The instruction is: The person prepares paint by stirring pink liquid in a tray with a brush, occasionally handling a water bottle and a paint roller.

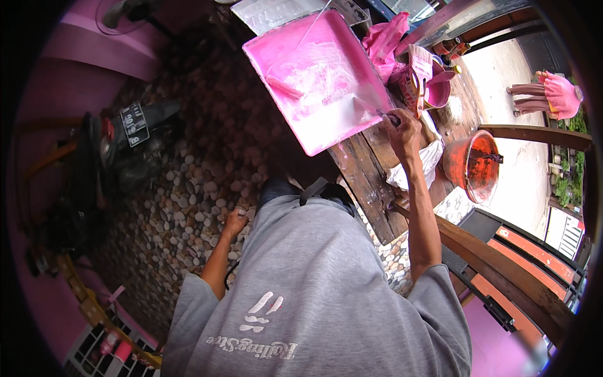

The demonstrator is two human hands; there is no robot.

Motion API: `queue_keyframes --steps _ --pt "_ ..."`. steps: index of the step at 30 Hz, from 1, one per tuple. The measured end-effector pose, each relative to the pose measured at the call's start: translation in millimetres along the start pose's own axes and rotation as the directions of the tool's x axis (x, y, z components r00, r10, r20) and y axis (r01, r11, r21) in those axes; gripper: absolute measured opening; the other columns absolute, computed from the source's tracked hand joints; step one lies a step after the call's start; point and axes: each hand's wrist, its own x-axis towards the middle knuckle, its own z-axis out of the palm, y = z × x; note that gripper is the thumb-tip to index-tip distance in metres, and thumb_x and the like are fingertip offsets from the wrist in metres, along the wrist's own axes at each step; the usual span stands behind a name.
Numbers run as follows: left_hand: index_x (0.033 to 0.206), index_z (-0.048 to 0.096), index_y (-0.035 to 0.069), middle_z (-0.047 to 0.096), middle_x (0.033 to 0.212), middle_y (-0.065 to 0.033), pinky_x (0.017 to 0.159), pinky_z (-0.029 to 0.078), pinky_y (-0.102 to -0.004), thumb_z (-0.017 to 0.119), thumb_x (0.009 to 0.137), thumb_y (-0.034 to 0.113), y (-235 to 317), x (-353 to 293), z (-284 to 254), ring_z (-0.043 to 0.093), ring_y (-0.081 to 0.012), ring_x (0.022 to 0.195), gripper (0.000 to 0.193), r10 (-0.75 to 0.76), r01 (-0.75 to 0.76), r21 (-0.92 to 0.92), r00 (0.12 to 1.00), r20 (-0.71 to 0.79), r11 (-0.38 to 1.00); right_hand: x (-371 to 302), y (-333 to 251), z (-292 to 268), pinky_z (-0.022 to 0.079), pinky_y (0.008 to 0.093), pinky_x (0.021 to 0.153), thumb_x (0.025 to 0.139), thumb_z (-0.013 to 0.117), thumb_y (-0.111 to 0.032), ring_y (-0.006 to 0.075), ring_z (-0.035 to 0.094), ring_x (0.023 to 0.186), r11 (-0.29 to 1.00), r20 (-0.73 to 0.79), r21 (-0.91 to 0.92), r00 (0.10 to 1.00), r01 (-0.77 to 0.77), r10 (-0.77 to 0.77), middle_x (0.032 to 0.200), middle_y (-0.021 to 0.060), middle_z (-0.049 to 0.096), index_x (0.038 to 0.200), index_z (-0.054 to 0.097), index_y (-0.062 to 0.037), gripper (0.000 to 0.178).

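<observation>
My right hand [405, 131] is closed beside the near right corner of a large paint tray [320, 141]. A small dark part shows between its fingers, but I cannot make out what it is. Pink and white paint is smeared over the tray's floor, and a deeper pink strip, perhaps a roller sleeve, lies in it. A thin rod crosses the tray's far edge. Low at my side hangs my left hand [235, 223], its fingers curled in, with no held thing visible. Right of the tray stands a paint can [438, 93] with a pink-smeared brush [419, 66] at its rim.
The tray rests on a worn wooden table [370, 169]. A white cloth [418, 166], a pink plastic bag [384, 44] and an orange bucket [468, 164] are near my right arm. Left, a motorcycle [132, 138] stands on pebbled flooring. Outside at right is a person [559, 94] in pink.
</observation>
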Motion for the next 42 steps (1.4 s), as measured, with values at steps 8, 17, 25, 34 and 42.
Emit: queue_keyframes --steps 8,17,25,34,42 --pt "0.1 0.063 0.0 0.069 0.086 -0.0172 0.072 0.053 -0.0361 0.067 0.077 0.02 31 -12 -5 0.068 -0.0258 0.075 0.031 -0.093 0.093 -0.026 0.995 0.021 0.995 -8 -9 10 0.05 0.0419 0.071 0.082 0.066 -0.014 0.0356 0.063 0.078 0.986 0.018 -0.105 0.992 0.129 -0.128 0.086 0.0184 0.064 0.094 0.066 -0.0008 0.018" --pt "0.102 0.061 -0.001 0.068 0.082 -0.0139 0.066 0.052 -0.0346 0.065 0.079 0.016 37 -16 -6 0.066 -0.0226 0.07 0.029 -0.066 0.067 -0.051 0.998 0.017 0.996 -28 -48 35 0.05 0.0422 0.067 0.083 0.065 -0.011 0.0347 0.063 0.073 0.981 0.162 0.034 0.968 0.189 -0.192 0.085 0.0171 0.062 0.097 0.067 -0.0023 0.017" --pt "0.103 0.06 -0.002 0.068 0.084 -0.0155 0.068 0.052 -0.035 0.066 0.079 0.018 29 -13 -3 0.066 -0.0237 0.072 0.032 -0.093 0.095 -0.058 0.995 0.043 0.994 -48 -74 50 0.051 0.0415 0.067 0.084 0.063 -0.009 0.0328 0.06 0.074 0.942 0.347 0.043 0.879 0.333 -0.327 0.085 0.0158 0.057 0.103 0.065 -0.002 0.02" --pt "0.101 0.061 -0.002 0.068 0.086 -0.0163 0.068 0.053 -0.0352 0.067 0.078 0.018 33 -17 -4 0.067 -0.0242 0.072 0.031 -0.125 0.129 -0.077 0.99 0.064 0.989 -32 -71 22 0.05 0.0415 0.064 0.081 0.066 -0.013 0.0335 0.062 0.073 0.962 0.384 0.164 0.884 0.217 -0.265 0.082 0.0161 0.062 0.094 0.068 -0.0019 0.017" --pt "0.101 0.062 -0.003 0.068 0.088 -0.0173 0.07 0.053 -0.0357 0.066 0.078 0.017 36 -17 0 0.068 -0.0261 0.074 0.031 -0.155 0.162 -0.107 0.985 0.072 0.981 -26 -69 53 0.053 0.0357 0.064 0.078 0.073 -0.019 0.0284 0.069 0.067 0.977 0.234 0.167 0.968 -0.131 0.089 0.075 0.02 0.069 0.088 0.067 0.0058 0.028"
